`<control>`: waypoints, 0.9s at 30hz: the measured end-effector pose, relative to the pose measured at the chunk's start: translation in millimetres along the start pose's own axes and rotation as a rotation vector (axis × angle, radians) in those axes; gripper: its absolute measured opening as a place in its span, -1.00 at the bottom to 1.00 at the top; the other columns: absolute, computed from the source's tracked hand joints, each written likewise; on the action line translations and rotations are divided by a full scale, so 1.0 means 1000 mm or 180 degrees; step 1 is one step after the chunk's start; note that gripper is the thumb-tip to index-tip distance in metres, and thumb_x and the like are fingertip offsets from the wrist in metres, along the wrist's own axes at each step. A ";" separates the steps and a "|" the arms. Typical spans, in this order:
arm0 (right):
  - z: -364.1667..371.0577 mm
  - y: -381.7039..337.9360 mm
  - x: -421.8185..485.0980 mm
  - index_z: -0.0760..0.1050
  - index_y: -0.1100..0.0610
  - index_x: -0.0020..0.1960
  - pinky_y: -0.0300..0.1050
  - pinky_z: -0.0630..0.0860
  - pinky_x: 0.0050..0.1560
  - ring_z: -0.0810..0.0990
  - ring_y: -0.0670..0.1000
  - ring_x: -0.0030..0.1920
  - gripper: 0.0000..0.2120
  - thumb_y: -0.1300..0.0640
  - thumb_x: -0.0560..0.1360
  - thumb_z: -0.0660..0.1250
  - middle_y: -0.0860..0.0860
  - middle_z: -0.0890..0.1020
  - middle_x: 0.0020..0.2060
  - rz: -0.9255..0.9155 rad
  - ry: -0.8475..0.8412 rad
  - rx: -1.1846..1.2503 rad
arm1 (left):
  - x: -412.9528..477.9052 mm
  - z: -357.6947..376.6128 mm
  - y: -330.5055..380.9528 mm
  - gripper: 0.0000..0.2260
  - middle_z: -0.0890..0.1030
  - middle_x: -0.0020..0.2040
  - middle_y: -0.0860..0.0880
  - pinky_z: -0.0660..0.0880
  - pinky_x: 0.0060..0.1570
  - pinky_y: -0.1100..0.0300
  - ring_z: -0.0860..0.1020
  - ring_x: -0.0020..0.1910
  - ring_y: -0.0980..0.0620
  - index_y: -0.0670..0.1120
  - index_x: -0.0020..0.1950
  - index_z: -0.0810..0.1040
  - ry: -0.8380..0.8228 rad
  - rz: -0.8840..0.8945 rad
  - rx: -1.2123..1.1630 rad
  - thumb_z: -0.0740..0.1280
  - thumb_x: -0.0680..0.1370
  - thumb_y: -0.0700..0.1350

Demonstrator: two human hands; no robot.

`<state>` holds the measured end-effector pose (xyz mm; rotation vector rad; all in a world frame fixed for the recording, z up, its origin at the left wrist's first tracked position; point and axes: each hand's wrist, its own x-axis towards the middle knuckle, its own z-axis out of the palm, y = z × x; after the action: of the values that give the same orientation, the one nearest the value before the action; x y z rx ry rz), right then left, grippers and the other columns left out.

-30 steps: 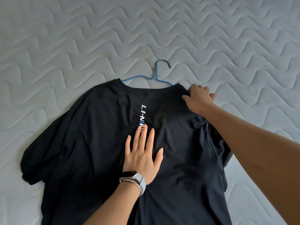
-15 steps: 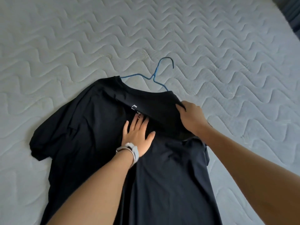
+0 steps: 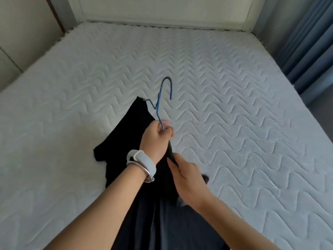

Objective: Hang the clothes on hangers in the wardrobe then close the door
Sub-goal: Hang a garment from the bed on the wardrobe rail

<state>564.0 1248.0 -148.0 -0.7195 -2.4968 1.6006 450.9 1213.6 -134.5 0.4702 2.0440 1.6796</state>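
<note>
A bedroom in a home: a bare quilted mattress (image 3: 216, 109) filled the floor space, its pale headboard (image 3: 162, 9) against the far wall, blue curtains (image 3: 310, 47) hanging to the right and a panelled wall (image 3: 21, 33) at left.

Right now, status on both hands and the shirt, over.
Left hand shut on blue hanger, hook up. Right hand pinching black shirt below it. Shirt on hanger, partly lifted off mattress. Nothing in the way; wardrobe not in view.

Hanger (image 3: 159, 103) arms hidden inside shirt (image 3: 126, 141)
</note>
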 end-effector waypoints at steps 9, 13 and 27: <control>-0.105 -0.178 -0.087 0.64 0.21 -0.05 -0.37 0.40 -0.20 0.56 -0.17 -0.32 -0.70 0.05 0.56 0.21 -0.05 0.63 -0.34 -0.1010 0.0057 -0.0930 | -0.119 -0.132 0.213 -0.76 0.60 -0.37 0.08 0.46 -0.24 0.48 0.55 -0.48 0.32 -0.03 -0.17 0.49 -0.0360 0.0938 0.0947 0.11 0.61 -0.22; -0.138 -0.279 -0.106 0.59 0.17 0.10 -0.37 0.33 -0.10 0.61 0.05 -0.04 -0.79 0.20 0.51 0.28 0.07 0.66 -0.05 -0.1663 0.1117 -0.0725 | -0.188 -0.181 0.309 -0.75 0.63 -0.45 0.23 0.46 -0.18 0.50 0.54 -0.42 0.32 0.03 -0.19 0.50 -0.0220 0.1396 0.1443 0.13 0.60 -0.20; -0.099 -0.499 -0.249 0.62 0.09 -0.02 -0.54 0.33 -0.34 0.46 -0.26 -0.38 -0.80 0.12 0.55 0.21 -0.19 0.46 -0.42 -0.3461 0.0177 -0.0864 | -0.397 -0.289 0.403 -0.81 0.60 -0.39 0.14 0.40 -0.18 0.63 0.54 -0.35 0.35 0.03 -0.15 0.57 0.1199 0.1828 0.1816 0.21 0.57 -0.15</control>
<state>647.9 1053.9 377.3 0.5376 -2.3358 0.8207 618.9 845.9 356.0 1.0808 2.8863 1.5246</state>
